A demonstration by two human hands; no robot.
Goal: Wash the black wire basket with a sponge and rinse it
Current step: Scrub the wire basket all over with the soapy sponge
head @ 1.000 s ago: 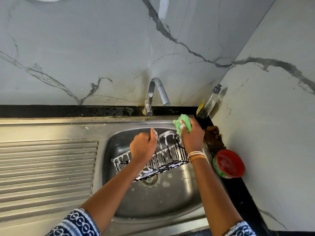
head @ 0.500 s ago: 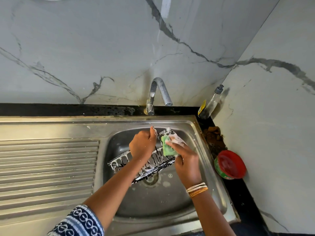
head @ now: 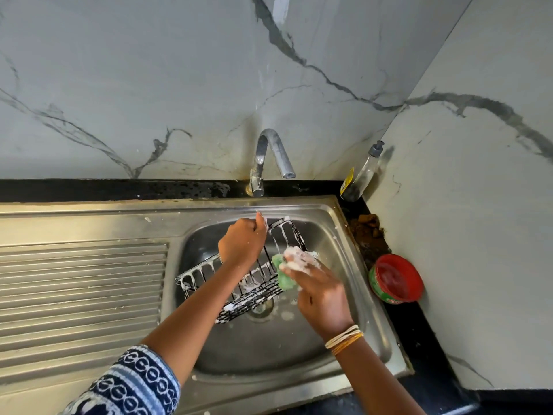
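Item: black wire basket (head: 239, 283), tilted over the sink (head: 353, 235); light, rigid, suds-slick. I am gripping its top rim wire in my left hand (head: 242, 245); my right hand (head: 317, 290) is pinching the soft green sponge (head: 284, 277) against its end.

Both forearms reach forward. The left hand (head: 243, 244) is closed in a fist-like grip; the right hand (head: 317, 290), foam-covered fingers (head: 294, 260) bent, wears wrist bangles.

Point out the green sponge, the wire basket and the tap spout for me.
green sponge (head: 285, 280): head view, on its lower green face below the foam.
wire basket (head: 206, 272): head view, on its soapy left side wires.
tap spout (head: 279, 152): head view, on the downward arm.
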